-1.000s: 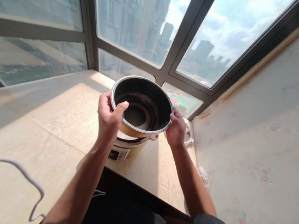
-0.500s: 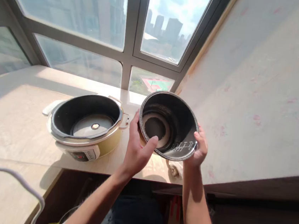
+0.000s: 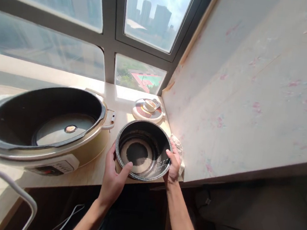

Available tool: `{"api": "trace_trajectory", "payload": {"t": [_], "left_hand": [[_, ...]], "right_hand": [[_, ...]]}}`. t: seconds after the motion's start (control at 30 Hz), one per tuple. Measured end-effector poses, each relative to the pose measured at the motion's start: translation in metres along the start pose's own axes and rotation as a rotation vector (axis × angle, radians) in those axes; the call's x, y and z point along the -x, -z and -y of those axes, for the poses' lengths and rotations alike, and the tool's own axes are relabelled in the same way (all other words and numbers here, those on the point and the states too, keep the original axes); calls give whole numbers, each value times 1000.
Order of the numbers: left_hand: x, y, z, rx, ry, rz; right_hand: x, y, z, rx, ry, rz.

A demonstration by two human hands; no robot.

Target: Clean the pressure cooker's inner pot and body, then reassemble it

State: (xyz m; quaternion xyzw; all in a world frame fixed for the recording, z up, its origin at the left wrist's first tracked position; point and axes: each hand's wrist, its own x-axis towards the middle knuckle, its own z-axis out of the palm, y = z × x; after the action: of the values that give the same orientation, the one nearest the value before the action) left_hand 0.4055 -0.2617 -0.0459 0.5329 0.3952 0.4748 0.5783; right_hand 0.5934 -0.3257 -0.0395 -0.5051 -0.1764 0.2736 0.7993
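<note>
A dark inner pot (image 3: 142, 150) with a worn pale ring on its bottom sits low at the counter's front edge, right of the cooker. My left hand (image 3: 114, 178) grips its near-left rim, thumb inside. My right hand (image 3: 174, 164) clasps the right rim, fingers wrapped over the edge. The yellow-and-white rice cooker body (image 3: 45, 125) stands open at the left, its heating plate visible inside. Whether the pot's base touches the counter is hidden.
The cooker's round lid (image 3: 148, 109) lies behind the pot by the window. A crumpled cloth (image 3: 179, 149) sits against the right wall. A white cable (image 3: 11, 188) loops at lower left. The wooden counter (image 3: 95, 167) ends just under my hands.
Both hands lifted the inner pot out of the cooker, carried it right, then lowered it toward the counter near the wall. The view turned right and dropped closer.
</note>
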Motion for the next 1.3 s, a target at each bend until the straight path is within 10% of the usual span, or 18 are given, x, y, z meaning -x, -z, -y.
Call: {"api": "trace_trajectory", "payload": {"t": [1.03,1.3], "left_hand": [[1,11,45,-40,-2,-75],[1,5,59,-24,-41,-195]], "right_hand": [[-10,1,-28,-17,-29,59],[-19,37,-33,236,113,-29]]}}
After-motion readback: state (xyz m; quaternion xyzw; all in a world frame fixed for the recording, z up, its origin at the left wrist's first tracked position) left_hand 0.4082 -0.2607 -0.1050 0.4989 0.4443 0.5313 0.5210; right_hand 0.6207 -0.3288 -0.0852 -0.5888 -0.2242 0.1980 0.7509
